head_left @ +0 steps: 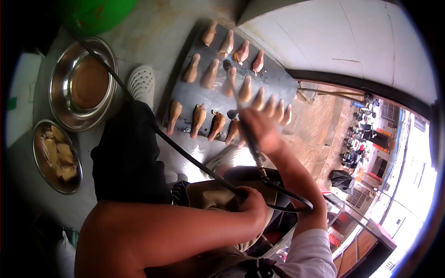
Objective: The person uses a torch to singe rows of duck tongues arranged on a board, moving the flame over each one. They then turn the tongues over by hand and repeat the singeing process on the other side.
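My right hand point(260, 132) is wrapped round the handle of a gas torch, blurred by motion. The torch's thin metal tube point(235, 88) reaches over the drumsticks to its nozzle point(227, 65); I cannot make out a flame. Closed on the black hose point(185, 157), my left hand point(252, 204) rests near my lap. From there the hose loops round to the torch's rear end. Chicken drumsticks point(210, 74) lie in rows on a dark metal sheet point(183, 95). Some look pale, others browner, such as the drumstick point(218, 125) in the near row.
Left on the floor stand a wide steel basin point(55, 92) and a steel bowl point(39, 173) holding pale yellowish pieces. A green container point(99, 16) is at the top left. My light clog point(141, 85) is beside the sheet. A white panel point(320, 39) borders it; a street opens at right.
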Action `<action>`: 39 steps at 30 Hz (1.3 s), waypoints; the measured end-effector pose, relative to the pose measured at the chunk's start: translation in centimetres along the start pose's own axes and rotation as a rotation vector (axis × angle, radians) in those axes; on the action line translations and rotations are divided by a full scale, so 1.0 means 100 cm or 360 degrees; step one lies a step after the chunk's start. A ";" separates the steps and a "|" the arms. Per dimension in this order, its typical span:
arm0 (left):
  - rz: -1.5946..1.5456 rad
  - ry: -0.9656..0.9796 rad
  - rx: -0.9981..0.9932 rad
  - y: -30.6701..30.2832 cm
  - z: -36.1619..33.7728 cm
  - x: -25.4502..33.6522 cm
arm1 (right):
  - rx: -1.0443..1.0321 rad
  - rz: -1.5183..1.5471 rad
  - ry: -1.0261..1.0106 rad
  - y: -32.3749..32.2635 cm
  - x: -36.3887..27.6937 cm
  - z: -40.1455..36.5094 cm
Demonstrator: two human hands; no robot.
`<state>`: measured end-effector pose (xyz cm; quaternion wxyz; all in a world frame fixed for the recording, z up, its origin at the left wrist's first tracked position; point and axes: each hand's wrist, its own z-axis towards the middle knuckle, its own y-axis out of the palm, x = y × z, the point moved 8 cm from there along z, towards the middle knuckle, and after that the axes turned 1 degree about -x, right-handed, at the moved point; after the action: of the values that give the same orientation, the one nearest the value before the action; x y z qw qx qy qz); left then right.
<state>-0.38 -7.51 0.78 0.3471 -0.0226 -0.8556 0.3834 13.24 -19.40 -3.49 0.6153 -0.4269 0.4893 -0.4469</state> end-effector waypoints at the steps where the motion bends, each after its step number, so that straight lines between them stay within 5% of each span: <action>1: 0.0023 -0.0023 0.0004 0.002 0.001 0.000 | 0.0053 0.0098 -0.0005 -0.004 0.000 0.000; 39: 0.0143 -0.0097 0.0021 -0.004 0.007 -0.014 | 0.0231 0.0248 0.0510 0.001 0.047 -0.035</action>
<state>0.34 -8.71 -0.12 0.3034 -0.0468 -0.8613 0.4049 10.42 -24.26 -5.19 0.5915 -0.2657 0.5791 -0.4941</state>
